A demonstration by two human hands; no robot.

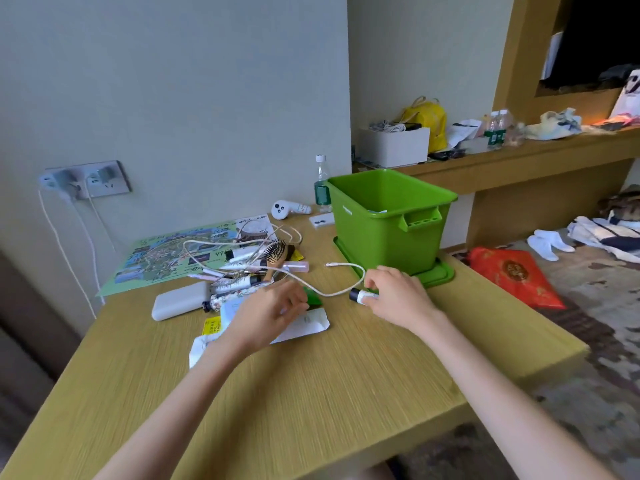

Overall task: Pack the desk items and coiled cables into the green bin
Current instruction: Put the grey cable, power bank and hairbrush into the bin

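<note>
The green bin (pixel 388 233) stands on its green lid (pixel 440 277) at the desk's far right. My right hand (pixel 394 294) grips a small white tube with a black cap (pixel 358 296) just in front of the bin. A white cable (pixel 341 268) curves past it. My left hand (pixel 273 311) rests over a white packet (pixel 308 323) and a small green item (pixel 313 297), fingers curled; whether it grips anything is unclear. A pile of tubes, pens and a hairbrush (pixel 275 254) lies beside a white power bank (pixel 178 301).
A printed map (pixel 166 258) lies at the back left under tangled cables. A water bottle (pixel 322 181) and a white gadget (pixel 285 209) stand behind the bin. Chargers hang from the wall socket (pixel 86 180). A red bag (pixel 516 275) lies on the floor to the right.
</note>
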